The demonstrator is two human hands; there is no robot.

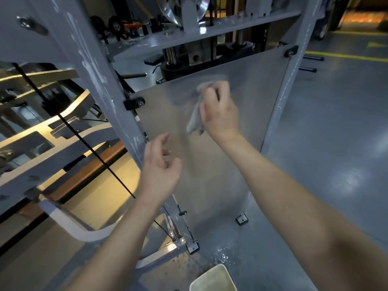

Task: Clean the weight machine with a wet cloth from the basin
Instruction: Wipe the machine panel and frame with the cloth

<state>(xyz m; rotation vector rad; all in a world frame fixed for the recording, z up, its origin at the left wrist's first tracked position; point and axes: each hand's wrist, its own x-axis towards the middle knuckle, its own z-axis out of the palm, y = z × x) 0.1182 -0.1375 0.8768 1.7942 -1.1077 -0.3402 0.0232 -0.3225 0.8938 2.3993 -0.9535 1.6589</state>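
The cloth (195,120) sits just right of the frame's centre, bunched in the right hand (220,110), whose fingers are curled round it. A loose tail hangs below the fist. Its upper wad looks pressed against the pale panel (247,85) that fronts the weight machine (184,17), though blur makes the contact hard to confirm. The left hand (161,166), lower centre, holds nothing. Its fingers are relaxed and loosely curled, just beside the grey post (94,66) at the panel's left edge and not plainly touching it.

The step in hand appears to be wiping the panel's face. A knot of cloth cleans only a narrow track, so spreading it flatter under the palm would put more fabric on the sheet. Overlapping strokes from the top edge downward would let drips run onto ground not yet wiped. The panel looks thin and seems to be held only by small black clamps (134,102) at its edges, so it may flex under pressure. The free hand braced on the post would steady things. The corners by the clamps and the white streaks on the post probably need passes of their own.

The basin (205,274), at the bottom edge, holds cloudy water, and there are splashes (222,256) on the floor (336,133) just above it. A firm wring after each dip would limit further drips, and that wet patch could be slippery.
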